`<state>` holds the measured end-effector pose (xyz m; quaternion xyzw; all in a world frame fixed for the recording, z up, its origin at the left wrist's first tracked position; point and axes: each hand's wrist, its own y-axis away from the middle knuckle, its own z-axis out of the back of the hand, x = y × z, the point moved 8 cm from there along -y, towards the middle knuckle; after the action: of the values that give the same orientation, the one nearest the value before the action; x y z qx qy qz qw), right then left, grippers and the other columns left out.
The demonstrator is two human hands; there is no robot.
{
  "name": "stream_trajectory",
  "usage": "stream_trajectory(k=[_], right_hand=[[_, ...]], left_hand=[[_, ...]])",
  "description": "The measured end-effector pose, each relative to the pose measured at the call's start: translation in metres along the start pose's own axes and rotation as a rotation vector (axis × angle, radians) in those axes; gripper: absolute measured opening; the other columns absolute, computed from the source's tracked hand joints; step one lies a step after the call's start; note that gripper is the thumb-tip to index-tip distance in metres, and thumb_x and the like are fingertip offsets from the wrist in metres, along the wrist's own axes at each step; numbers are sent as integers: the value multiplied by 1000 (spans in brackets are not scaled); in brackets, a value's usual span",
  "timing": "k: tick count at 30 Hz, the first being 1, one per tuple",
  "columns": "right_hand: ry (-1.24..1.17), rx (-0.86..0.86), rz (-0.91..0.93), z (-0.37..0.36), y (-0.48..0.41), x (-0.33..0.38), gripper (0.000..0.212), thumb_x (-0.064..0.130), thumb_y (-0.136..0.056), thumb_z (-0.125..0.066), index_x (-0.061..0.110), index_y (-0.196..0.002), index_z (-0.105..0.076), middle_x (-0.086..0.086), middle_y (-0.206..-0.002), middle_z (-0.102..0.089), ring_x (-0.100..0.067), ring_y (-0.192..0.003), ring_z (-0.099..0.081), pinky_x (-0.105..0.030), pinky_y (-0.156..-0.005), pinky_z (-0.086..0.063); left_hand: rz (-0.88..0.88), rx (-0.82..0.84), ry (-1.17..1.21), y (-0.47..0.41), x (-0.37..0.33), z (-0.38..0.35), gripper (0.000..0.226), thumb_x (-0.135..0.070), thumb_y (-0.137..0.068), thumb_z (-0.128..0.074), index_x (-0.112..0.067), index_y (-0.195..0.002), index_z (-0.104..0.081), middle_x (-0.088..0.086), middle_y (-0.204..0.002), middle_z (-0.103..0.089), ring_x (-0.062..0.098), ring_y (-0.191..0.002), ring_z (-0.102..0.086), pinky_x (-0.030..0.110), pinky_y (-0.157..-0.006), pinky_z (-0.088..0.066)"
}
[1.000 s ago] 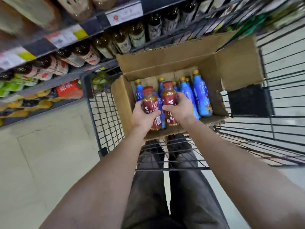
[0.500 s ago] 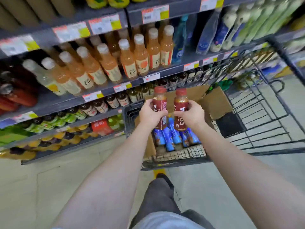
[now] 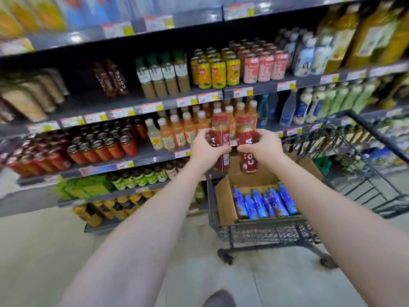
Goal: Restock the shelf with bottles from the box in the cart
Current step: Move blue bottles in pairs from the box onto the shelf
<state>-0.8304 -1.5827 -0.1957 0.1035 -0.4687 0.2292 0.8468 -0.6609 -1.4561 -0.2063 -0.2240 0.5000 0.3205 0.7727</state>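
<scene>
My left hand (image 3: 207, 149) grips a red-labelled coffee bottle (image 3: 220, 129) and my right hand (image 3: 261, 147) grips a second one (image 3: 246, 131). Both bottles are upright, side by side, held above the cardboard box (image 3: 223, 202) in the black cart (image 3: 261, 231). Several blue bottles (image 3: 264, 202) lie in the box. On the dark shelf (image 3: 124, 100) up to the left, two matching dark bottles (image 3: 112, 78) stand with bare shelf around them.
The shelving is packed with tea bottles (image 3: 163, 78), yellow and pink cans (image 3: 234, 67), orange juice bottles (image 3: 181, 129) and red-capped jars (image 3: 99, 147). The cart stands on pale floor, right of centre, close against the lower shelves. My shoe (image 3: 219, 299) shows at the bottom.
Both hands have lifted the two red bottles out of the box to shelf height. My view has tilted up from the cart to the shelves.
</scene>
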Motion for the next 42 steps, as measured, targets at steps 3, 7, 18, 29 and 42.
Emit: stream_trajectory(k=[3,7,18,29,42], right_hand=[[-33,23,80,-14,15,52,49,39,-65,-90,28,-106,-64,9,-94,-67,-9,-84,-63,-27,-77,-52],[-74,71,155,-52,26,107,48,40,-65,-89,27,-105,-67,10,-95,-70,-10,-86,-68,-32,-76,-58],[-214,131,209,-208,27,230,62,31,-65,-90,25,-120,-62,9,-102,-70,-10,-90,-68,-33,-78,-57],[-202,90,129,-361,6,306,50,31,-70,-88,23,-112,-62,8,-98,-65,-12,-92,-65,-28,-77,-52],[-155,110,168,-432,-123,350,56,36,-69,-87,23,-118,-64,5,-105,-70,-14,-96,-66,-39,-87,-57]], left_hand=[[-33,-88,-16,11,-22,56,87,-32,-66,-97,-19,-139,-52,-4,-123,-67,13,-108,-66,30,-90,-55],[-7,-207,-2,26,-23,129,77,-26,-69,-95,-16,-133,-54,-9,-109,-66,8,-99,-64,20,-79,-50],[41,-318,-34,-1,52,313,77,-27,-67,-95,-21,-133,-55,-9,-108,-67,13,-101,-65,42,-95,-56],[-17,-225,-92,-73,95,448,75,-25,-71,-94,-21,-134,-53,-8,-113,-64,11,-100,-60,28,-85,-47],[-3,-159,-22,-185,129,469,67,-20,-69,-95,-29,-122,-55,-22,-102,-60,-8,-93,-57,13,-70,-41]])
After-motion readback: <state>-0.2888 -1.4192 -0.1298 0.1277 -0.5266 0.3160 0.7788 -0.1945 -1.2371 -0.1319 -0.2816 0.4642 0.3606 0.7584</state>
